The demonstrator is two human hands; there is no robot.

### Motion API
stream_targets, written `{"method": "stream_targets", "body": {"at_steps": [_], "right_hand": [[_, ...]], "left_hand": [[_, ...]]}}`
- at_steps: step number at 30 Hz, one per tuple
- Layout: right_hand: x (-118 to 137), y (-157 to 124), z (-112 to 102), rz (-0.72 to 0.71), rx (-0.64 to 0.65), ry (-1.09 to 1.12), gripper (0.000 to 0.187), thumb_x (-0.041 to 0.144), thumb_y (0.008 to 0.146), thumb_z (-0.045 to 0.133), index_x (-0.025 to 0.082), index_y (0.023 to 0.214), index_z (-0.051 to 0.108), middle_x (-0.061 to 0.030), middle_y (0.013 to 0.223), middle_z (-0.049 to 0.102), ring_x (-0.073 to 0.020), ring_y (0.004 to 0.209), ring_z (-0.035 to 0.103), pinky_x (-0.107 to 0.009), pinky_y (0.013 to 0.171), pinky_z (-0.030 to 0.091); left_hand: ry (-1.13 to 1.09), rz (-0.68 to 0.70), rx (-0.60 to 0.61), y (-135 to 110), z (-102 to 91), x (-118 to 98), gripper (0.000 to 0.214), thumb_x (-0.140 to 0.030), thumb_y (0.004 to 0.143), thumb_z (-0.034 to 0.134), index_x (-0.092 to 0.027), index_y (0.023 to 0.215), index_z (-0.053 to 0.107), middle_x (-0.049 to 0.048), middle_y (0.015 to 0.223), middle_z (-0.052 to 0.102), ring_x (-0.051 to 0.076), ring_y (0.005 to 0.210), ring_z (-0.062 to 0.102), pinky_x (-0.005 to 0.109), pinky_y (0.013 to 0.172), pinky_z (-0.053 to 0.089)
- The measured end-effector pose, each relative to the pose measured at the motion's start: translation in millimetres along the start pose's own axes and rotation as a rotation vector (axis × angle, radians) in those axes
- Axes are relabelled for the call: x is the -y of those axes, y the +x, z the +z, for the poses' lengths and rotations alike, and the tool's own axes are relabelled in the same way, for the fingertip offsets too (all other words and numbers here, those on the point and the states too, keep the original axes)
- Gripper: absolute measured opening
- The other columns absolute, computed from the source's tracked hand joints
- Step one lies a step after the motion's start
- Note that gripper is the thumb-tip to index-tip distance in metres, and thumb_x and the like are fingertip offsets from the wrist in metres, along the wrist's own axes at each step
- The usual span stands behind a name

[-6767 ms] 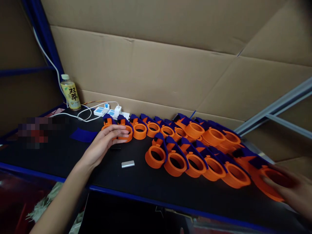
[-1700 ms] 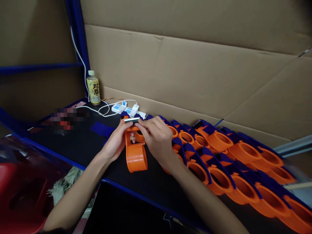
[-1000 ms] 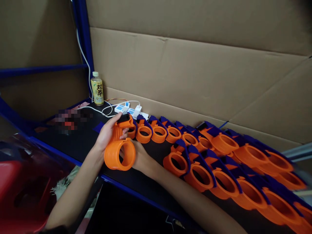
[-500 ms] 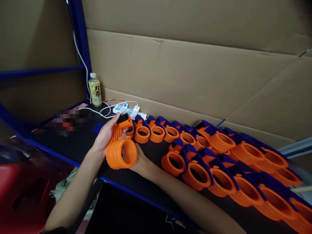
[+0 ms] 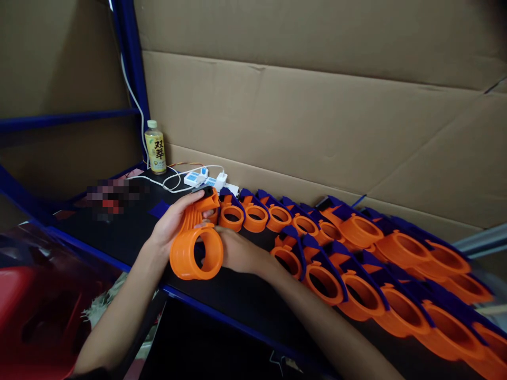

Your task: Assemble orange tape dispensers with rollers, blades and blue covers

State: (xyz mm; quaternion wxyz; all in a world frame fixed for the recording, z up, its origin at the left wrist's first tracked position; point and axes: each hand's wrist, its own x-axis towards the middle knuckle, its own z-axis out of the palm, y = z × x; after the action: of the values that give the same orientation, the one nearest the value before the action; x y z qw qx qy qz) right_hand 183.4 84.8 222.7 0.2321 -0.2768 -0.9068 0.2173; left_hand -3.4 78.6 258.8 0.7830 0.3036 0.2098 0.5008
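My left hand (image 5: 171, 221) is closed around the ribbed handle of an orange tape dispenser (image 5: 178, 258), raised above the dark tabletop. Its thumb lies along a black piece (image 5: 207, 191) at the dispenser's upper end. The round hub faces me, tilted a little to the right, and something dark blue shows through its opening. My right hand (image 5: 241, 252) is right behind the hub; its fingers are hidden there, so I cannot tell what they grip. Beyond it, more orange dispensers with blue parts (image 5: 255, 216) line the back of the table.
A nearer row of orange and blue dispensers (image 5: 322, 285) runs to the right. A white power strip (image 5: 194, 178) with cables and a yellow-labelled bottle (image 5: 156, 148) stand at the back left. Cardboard (image 5: 277, 116) walls the rear. A red stool (image 5: 35, 322) is at lower left.
My right hand has risen and shows more beside the hub. The held dispenser has turned slightly, its opening facing me more. My left thumb has moved further over the black piece.
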Motion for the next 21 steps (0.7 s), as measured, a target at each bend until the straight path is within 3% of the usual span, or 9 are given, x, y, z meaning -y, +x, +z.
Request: {"method": "stream_targets", "body": {"at_steps": [3, 6, 8, 10, 14, 21], "right_hand": [[-12, 1, -29, 0.108, 0.011, 0.188, 0.039, 0.028, 0.079, 0.081, 0.022, 0.116, 0.067, -0.0036, 0.100, 0.069, -0.0162, 0.083, 0.066, -0.029, 0.071, 0.057], [-24, 1, -54, 0.231, -0.121, 0.487, 0.048, 0.033, 0.080, 0.081, 0.021, 0.122, 0.061, 0.0027, 0.082, 0.063, -0.0107, 0.065, 0.059, -0.022, 0.053, 0.050], [-25, 0, -63, 0.237, -0.226, 0.642, 0.053, 0.034, 0.080, 0.081, 0.022, 0.125, 0.058, 0.0015, 0.088, 0.065, -0.0100, 0.066, 0.059, -0.021, 0.052, 0.050], [-20, 1, -66, 0.203, -0.299, 0.701, 0.053, 0.033, 0.078, 0.083, 0.023, 0.125, 0.059, -0.0037, 0.107, 0.068, -0.0120, 0.079, 0.063, -0.023, 0.058, 0.055], [-5, 1, -64, 0.119, -0.370, 0.625, 0.050, 0.034, 0.077, 0.084, 0.024, 0.121, 0.064, -0.0079, 0.126, 0.063, -0.0168, 0.098, 0.065, -0.027, 0.070, 0.060], [4, -6, -68, -0.040, -0.400, 0.202, 0.045, 0.034, 0.078, 0.086, 0.028, 0.120, 0.071, -0.0066, 0.119, 0.060, -0.0167, 0.092, 0.063, -0.027, 0.065, 0.058]], "left_hand": [[0.015, 0.032, -0.033, -2, -4.2, -5, 0.022, -0.037, 0.089, 0.067, -0.015, 0.090, 0.067, 0.0039, 0.066, 0.059, 0.012, 0.050, 0.054, 0.023, 0.047, 0.048], [0.034, 0.093, -0.092, -3, -4.4, -6, 0.021, -0.036, 0.089, 0.068, -0.015, 0.091, 0.068, 0.0046, 0.066, 0.061, 0.013, 0.054, 0.058, 0.023, 0.051, 0.052], [0.058, 0.108, -0.124, -2, -0.7, 0, 0.019, -0.031, 0.088, 0.070, -0.013, 0.093, 0.069, 0.0052, 0.068, 0.063, 0.014, 0.058, 0.061, 0.022, 0.053, 0.052], [0.087, 0.114, -0.133, 1, 5.1, 8, 0.017, -0.027, 0.086, 0.073, -0.013, 0.093, 0.069, 0.0049, 0.068, 0.065, 0.013, 0.058, 0.061, 0.022, 0.052, 0.052], [0.093, 0.104, -0.111, 5, 16.0, 25, 0.017, -0.026, 0.085, 0.075, -0.012, 0.092, 0.069, 0.0050, 0.069, 0.066, 0.011, 0.054, 0.059, 0.020, 0.049, 0.049], [0.100, 0.067, -0.111, 4, 21.2, 30, 0.018, -0.027, 0.086, 0.075, -0.012, 0.095, 0.070, 0.0043, 0.064, 0.066, 0.010, 0.051, 0.057, 0.019, 0.048, 0.047]]}}
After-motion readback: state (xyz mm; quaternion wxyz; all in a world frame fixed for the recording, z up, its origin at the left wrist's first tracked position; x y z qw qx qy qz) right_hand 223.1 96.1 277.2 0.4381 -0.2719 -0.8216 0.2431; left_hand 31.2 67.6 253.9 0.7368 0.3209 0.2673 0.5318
